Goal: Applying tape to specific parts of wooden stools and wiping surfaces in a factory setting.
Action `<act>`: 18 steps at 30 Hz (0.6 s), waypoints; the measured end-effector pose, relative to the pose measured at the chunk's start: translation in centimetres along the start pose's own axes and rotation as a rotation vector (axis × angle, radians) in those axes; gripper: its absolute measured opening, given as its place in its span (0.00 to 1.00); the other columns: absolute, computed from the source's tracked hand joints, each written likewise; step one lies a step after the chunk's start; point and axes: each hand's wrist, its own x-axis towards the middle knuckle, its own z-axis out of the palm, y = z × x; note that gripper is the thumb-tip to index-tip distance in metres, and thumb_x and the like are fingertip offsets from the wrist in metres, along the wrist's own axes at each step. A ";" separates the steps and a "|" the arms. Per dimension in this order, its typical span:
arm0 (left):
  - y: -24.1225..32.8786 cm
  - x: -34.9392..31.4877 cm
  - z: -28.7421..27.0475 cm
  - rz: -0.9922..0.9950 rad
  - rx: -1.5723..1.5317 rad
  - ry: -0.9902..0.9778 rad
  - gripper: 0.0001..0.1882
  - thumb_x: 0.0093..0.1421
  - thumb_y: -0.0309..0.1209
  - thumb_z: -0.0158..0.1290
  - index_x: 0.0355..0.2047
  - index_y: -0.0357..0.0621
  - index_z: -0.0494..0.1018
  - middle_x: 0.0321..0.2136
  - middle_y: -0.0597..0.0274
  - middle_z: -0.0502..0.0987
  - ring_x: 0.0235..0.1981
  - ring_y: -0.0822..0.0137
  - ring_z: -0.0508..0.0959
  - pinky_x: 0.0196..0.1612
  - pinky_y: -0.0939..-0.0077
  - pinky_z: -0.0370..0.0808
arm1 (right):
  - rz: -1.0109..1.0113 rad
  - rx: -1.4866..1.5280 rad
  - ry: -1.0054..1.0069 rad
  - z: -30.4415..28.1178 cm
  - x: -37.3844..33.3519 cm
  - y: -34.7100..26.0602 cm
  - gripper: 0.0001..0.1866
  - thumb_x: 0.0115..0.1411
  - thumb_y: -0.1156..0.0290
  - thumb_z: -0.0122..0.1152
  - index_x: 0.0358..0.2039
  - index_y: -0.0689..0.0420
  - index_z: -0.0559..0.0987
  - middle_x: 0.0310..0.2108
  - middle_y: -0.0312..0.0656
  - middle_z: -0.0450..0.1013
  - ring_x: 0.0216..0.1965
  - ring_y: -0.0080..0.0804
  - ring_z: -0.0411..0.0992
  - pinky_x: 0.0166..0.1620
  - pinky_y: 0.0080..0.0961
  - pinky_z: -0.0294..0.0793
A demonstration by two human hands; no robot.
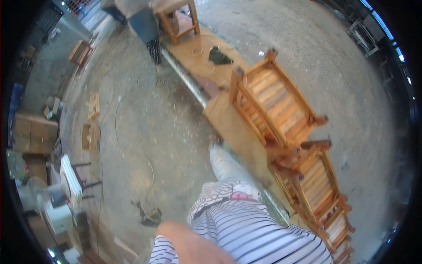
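Observation:
My bent left forearm (pixel 189 244) crosses the lower edge, in front of my striped shirt (pixel 250 229). The left hand itself lies outside the picture, and no part of my right hand shows. Close on my right, an upturned wooden stool (pixel 281 103) with a slatted underside rests on a long, low bench (pixel 233 116) topped with brown board. Several more slatted wooden stools (pixel 314 185) follow it in a row toward the lower right. I cannot see either hand touching any of them.
Farther along the bench are a dark green cloth (pixel 220 56) and another wooden stool (pixel 178 22), with a person (pixel 145 28) beside it. Cardboard boxes (pixel 35 134), a white panel on legs (pixel 71 181) and wooden pieces line the left. A dark tangle (pixel 149 215) lies on the concrete floor.

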 end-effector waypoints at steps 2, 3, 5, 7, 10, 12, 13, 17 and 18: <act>0.6 1.0 -5.8 -0.227 0.088 -0.167 0.13 0.64 0.24 0.49 0.21 0.44 0.72 0.33 0.61 0.78 0.29 0.63 0.78 0.31 0.73 0.73 | -0.139 0.055 -0.021 -3.6 1.3 -4.4 0.28 0.66 0.59 0.48 0.64 0.52 0.62 0.57 0.49 0.69 0.56 0.40 0.68 0.54 0.40 0.68; 1.4 1.7 -9.4 -0.302 0.062 -0.068 0.12 0.66 0.27 0.48 0.23 0.44 0.74 0.33 0.57 0.78 0.34 0.59 0.79 0.35 0.69 0.75 | -0.212 0.067 -0.056 -3.2 1.2 -6.4 0.27 0.65 0.60 0.49 0.64 0.53 0.63 0.57 0.49 0.69 0.56 0.39 0.68 0.55 0.39 0.68; 1.7 1.1 -17.0 -0.241 0.204 0.097 0.12 0.56 0.25 0.52 0.16 0.33 0.72 0.24 0.47 0.78 0.23 0.57 0.77 0.22 0.69 0.72 | -0.350 0.115 -0.106 -4.8 2.3 -8.9 0.26 0.65 0.61 0.50 0.63 0.54 0.64 0.56 0.49 0.69 0.57 0.38 0.68 0.55 0.35 0.68; 4.1 -1.8 -26.1 -0.685 0.244 0.415 0.07 0.58 0.28 0.54 0.29 0.36 0.78 0.30 0.56 0.81 0.32 0.57 0.80 0.39 0.66 0.77 | -0.457 0.168 -0.151 -2.1 6.5 1.9 0.25 0.65 0.63 0.51 0.62 0.55 0.66 0.56 0.49 0.69 0.58 0.36 0.67 0.56 0.32 0.68; 0.0 -5.3 -43.6 -1.222 0.579 0.659 0.12 0.59 0.33 0.57 0.39 0.37 0.78 0.37 0.57 0.80 0.38 0.69 0.78 0.42 0.74 0.74 | -0.691 0.491 0.033 -3.5 9.6 3.1 0.23 0.64 0.65 0.54 0.59 0.58 0.69 0.53 0.48 0.72 0.56 0.35 0.69 0.55 0.30 0.69; -3.2 -13.4 -55.6 -1.315 0.715 0.680 0.16 0.61 0.36 0.56 0.44 0.37 0.77 0.39 0.57 0.81 0.41 0.69 0.78 0.44 0.74 0.74 | -0.874 0.952 0.090 -5.5 10.3 -4.3 0.21 0.63 0.65 0.57 0.55 0.60 0.71 0.48 0.47 0.75 0.52 0.37 0.72 0.54 0.31 0.70; -3.6 -18.8 -62.3 -1.426 0.785 0.613 0.17 0.61 0.36 0.55 0.45 0.37 0.77 0.41 0.56 0.80 0.42 0.68 0.78 0.45 0.74 0.74 | -0.878 1.228 -0.100 -7.5 9.6 -8.6 0.20 0.63 0.64 0.58 0.53 0.61 0.72 0.47 0.46 0.75 0.51 0.38 0.73 0.53 0.31 0.71; -7.0 -33.8 -85.0 -1.786 1.031 0.075 0.23 0.60 0.43 0.55 0.48 0.37 0.76 0.44 0.48 0.79 0.45 0.55 0.79 0.48 0.64 0.74 | -0.574 1.525 -0.020 -3.6 10.9 -19.5 0.20 0.63 0.64 0.59 0.52 0.61 0.73 0.44 0.45 0.76 0.48 0.32 0.74 0.52 0.27 0.72; -9.3 -34.7 -90.4 -1.907 1.152 -0.133 0.26 0.59 0.45 0.56 0.49 0.37 0.75 0.45 0.46 0.78 0.46 0.50 0.78 0.50 0.60 0.73 | -0.492 1.429 0.104 -1.3 12.9 -21.4 0.19 0.63 0.65 0.58 0.52 0.60 0.73 0.43 0.44 0.77 0.47 0.30 0.75 0.51 0.26 0.72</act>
